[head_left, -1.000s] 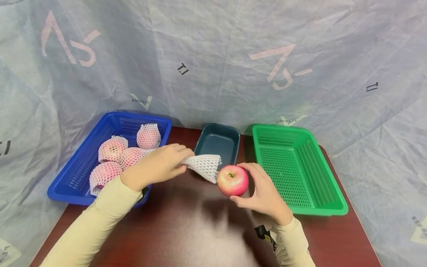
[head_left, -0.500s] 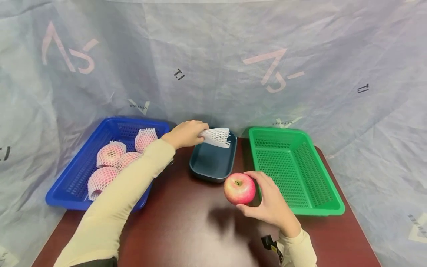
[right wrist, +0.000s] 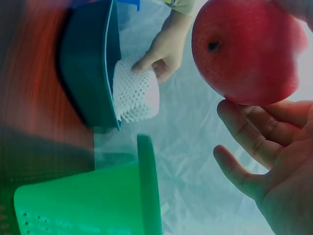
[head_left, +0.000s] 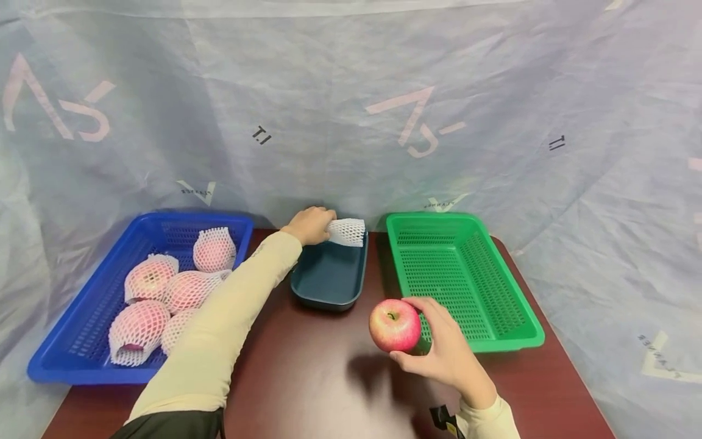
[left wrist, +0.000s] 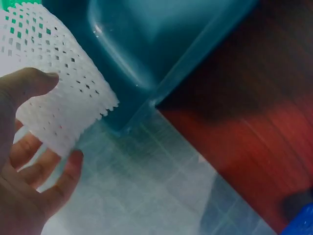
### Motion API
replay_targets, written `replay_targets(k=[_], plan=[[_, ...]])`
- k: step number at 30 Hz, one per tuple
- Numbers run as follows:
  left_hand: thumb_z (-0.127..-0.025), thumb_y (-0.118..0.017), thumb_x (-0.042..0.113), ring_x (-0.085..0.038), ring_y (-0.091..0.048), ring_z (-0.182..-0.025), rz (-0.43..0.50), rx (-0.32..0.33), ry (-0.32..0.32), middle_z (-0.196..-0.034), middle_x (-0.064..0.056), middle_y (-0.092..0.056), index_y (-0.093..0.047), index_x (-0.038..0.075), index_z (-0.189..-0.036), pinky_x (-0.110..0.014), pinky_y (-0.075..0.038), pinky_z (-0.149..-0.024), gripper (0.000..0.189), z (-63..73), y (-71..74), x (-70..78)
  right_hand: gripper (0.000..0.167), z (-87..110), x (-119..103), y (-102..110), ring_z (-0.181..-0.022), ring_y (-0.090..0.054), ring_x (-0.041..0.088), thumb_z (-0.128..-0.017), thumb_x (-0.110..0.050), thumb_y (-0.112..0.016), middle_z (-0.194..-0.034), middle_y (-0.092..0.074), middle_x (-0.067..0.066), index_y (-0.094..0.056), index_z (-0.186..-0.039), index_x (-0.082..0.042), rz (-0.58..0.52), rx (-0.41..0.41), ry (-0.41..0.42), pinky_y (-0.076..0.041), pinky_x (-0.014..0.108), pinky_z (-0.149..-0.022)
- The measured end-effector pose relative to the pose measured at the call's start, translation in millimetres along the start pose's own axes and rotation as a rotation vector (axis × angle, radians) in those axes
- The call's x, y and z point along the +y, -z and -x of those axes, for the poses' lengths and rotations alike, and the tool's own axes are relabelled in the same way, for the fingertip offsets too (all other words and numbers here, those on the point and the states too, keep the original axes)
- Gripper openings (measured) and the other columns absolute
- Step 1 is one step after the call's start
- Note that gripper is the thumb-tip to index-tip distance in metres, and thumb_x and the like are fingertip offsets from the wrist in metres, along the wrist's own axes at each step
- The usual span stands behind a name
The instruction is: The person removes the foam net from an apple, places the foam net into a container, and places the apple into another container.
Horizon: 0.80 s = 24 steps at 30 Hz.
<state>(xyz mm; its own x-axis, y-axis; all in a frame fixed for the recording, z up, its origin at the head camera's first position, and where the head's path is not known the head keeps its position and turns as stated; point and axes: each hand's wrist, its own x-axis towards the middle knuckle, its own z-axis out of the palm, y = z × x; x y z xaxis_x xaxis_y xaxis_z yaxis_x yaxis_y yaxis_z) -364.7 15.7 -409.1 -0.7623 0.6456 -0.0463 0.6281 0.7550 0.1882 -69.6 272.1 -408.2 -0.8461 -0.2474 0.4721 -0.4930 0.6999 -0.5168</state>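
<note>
One foam net (head_left: 347,232) is pinched in the left hand (head_left: 309,226), seen from the head view, with one dark tray (head_left: 329,274) below; five netted fruits (head_left: 139,332) show in one blue basket (head_left: 82,374) to that hand's left. The right hand (head_left: 444,347) is curled on one bare apple (head_left: 395,325), one green basket (head_left: 439,274) just beyond. Left wrist view: the net lies between thumb and loosely bent fingers. Right wrist view: thumb and fingers hold the apple, one finger off it.

Across our desk (head_left: 307,390) we've a left basket (head_left: 82,375) with sleeved apples (head_left: 139,323) inside, a tray (head_left: 328,277) between, then a right basket (head_left: 441,274), cloth (head_left: 323,79) behind all three! Over the tray's far end, we see a net (head_left: 348,232); nearer us, a lone apple (head_left: 395,327) in the right grip (head_left: 448,352).
</note>
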Motion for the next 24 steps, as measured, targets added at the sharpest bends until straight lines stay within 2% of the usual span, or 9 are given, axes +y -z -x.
replay_targets(k=[4, 8, 12, 15, 17, 20, 24], plan=[[-0.094, -0.07, 0.023, -0.038, -0.048, -0.127, -0.017, -0.007, 0.05, -0.139, -0.017, -0.052, -0.049, 0.01, -0.145, -0.052, -0.044, -0.099, 0.057, 0.6, -8.5, -3.9, 0.079, 2.5, 2.2, -0.8, -0.114, -0.055, 0.017, -0.061, -0.038, -0.091, -0.123, -0.06, -0.007, -0.058, -0.131, -0.018, -0.001, 0.004, -0.004, -0.049, 0.049, -0.087], [-0.094, -0.07, 0.023, -0.04, -0.04, -0.131, 0.018, 0.017, 0.075, -0.144, -0.017, -0.046, -0.045, 0.012, -0.148, -0.057, -0.04, -0.1, 0.061, 6.2, -7.3, 1.1, 0.079, 1.7, 3.9, -0.4, -0.114, -0.056, 0.018, -0.062, -0.038, -0.091, -0.123, -0.06, -0.006, -0.058, -0.131, -0.017, -0.002, 0.003, 0.0, -0.049, 0.049, -0.088], [-0.094, -0.071, 0.023, -0.038, -0.042, -0.129, 0.023, 0.046, 0.058, -0.14, -0.015, -0.05, -0.052, 0.013, -0.143, -0.056, -0.042, -0.098, 0.054, 27.5, 6.3, 15.5, 0.08, -2.9, 4.0, -1.7, -0.115, -0.055, 0.019, -0.062, -0.039, -0.091, -0.123, -0.059, -0.006, -0.057, -0.131, -0.018, -0.01, -0.003, 0.004, -0.049, 0.05, -0.087], [-0.092, -0.073, 0.026, -0.036, -0.048, -0.122, -0.023, 0.061, 0.022, -0.133, -0.013, -0.055, -0.057, 0.014, -0.137, -0.051, -0.047, -0.092, 0.049, 52.6, 15.2, 31.8, 0.08, -5.5, 3.9, -3.0, -0.115, -0.055, 0.02, -0.061, -0.039, -0.091, -0.123, -0.06, -0.005, -0.057, -0.131, -0.017, -0.016, 0.0, 0.012, -0.049, 0.051, -0.087], [-0.091, -0.074, 0.028, -0.034, -0.052, -0.117, -0.048, 0.075, -0.003, -0.128, -0.012, -0.058, -0.06, 0.014, -0.133, -0.047, -0.049, -0.089, 0.047, 75.0, 18.4, 44.2, 0.08, -6.6, 3.6, -3.5, -0.114, -0.056, 0.019, -0.061, -0.039, -0.091, -0.123, -0.06, -0.006, -0.058, -0.131, -0.017, -0.02, 0.002, 0.016, -0.05, 0.05, -0.086], [-0.088, -0.077, 0.029, -0.033, -0.056, -0.109, -0.066, 0.119, -0.034, -0.12, -0.011, -0.061, -0.063, 0.012, -0.127, -0.044, -0.051, -0.083, 0.045, 116.4, 17.2, 60.6, 0.08, -7.6, 2.4, -4.1, -0.114, -0.057, 0.017, -0.062, -0.038, -0.091, -0.123, -0.06, -0.006, -0.057, -0.131, -0.016, -0.037, 0.0, 0.023, -0.052, 0.048, -0.086], [-0.083, -0.08, 0.029, -0.032, -0.058, -0.101, -0.071, 0.193, -0.049, -0.113, -0.009, -0.062, -0.065, 0.012, -0.121, -0.044, -0.052, -0.078, 0.044, 177.1, 7.1, 78.2, 0.081, -8.8, 2.2, -4.8, -0.113, -0.057, 0.015, -0.061, -0.037, -0.092, -0.122, -0.06, -0.006, -0.057, -0.132, -0.016, -0.047, -0.003, 0.03, -0.052, 0.046, -0.086]])
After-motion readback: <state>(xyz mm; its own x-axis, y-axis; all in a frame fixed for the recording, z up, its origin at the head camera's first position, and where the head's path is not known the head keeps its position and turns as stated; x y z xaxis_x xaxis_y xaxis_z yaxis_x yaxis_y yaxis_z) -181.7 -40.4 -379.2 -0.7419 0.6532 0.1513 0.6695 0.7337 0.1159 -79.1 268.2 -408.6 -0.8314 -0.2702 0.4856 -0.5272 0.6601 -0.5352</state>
